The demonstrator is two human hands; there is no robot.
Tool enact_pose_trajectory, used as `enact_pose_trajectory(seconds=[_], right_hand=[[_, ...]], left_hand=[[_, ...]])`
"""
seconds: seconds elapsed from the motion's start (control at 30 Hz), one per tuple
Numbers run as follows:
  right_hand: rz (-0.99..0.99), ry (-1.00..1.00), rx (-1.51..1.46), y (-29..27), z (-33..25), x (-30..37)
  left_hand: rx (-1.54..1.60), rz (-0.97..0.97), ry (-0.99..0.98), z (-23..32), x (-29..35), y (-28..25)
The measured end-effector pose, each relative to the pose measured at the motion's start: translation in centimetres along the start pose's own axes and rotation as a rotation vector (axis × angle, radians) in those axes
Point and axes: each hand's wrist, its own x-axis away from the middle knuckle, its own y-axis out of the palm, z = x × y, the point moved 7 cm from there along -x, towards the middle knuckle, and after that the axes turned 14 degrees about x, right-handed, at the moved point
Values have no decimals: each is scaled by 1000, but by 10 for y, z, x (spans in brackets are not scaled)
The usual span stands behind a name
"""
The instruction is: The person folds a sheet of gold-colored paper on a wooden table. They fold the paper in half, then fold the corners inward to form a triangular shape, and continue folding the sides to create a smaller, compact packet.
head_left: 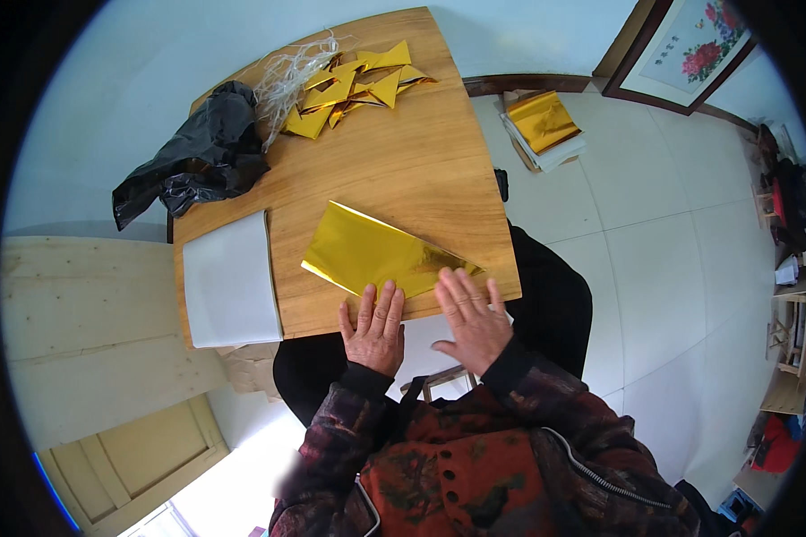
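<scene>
A sheet of shiny gold foil paper (372, 246) lies near the front edge of the wooden table (403, 161), with its right end narrowing to a point. My left hand (374, 327) rests flat at the sheet's near edge, fingertips touching it. Over the pointed right end, my right hand (468, 315) is held with its fingers stretched out and its thumb apart. Neither hand grips anything. Several folded gold foil pieces (349, 88) are heaped at the table's far side.
Beside the folded pieces sit a tangle of clear plastic strips (294, 80) and a crumpled black plastic bag (210, 152). A stack of white sheets (233, 282) covers the table's front left corner. More gold paper (543, 122) lies on a pile on the tiled floor.
</scene>
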Motion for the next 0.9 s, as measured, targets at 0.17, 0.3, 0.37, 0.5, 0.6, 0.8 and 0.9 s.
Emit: enact_pose_trajectory(seconds=[0.17,0.3,0.37,0.5,0.6,0.8,0.9], right_hand=[[-53,120,61,-19,37,11],[9,106,54,-25,23,4],[-18,-26,23,-15,-7,-4],[31,-99,22,-7,-25,-13],[14,-91,34,-6,-16,-9],[41,-113,46,-9,-17,-7],[46,-112,50,-9,-18,-7]], left_hand=[[18,-13,-25,0,-1,-1],[101,20,-38,0,-1,0],[86,47,-35,2,-2,-1],[91,63,-30,2,-2,-3],[59,48,-27,-4,1,-5],[-77,118,-13,-26,17,-24],[-155,68,32,-27,17,-28]])
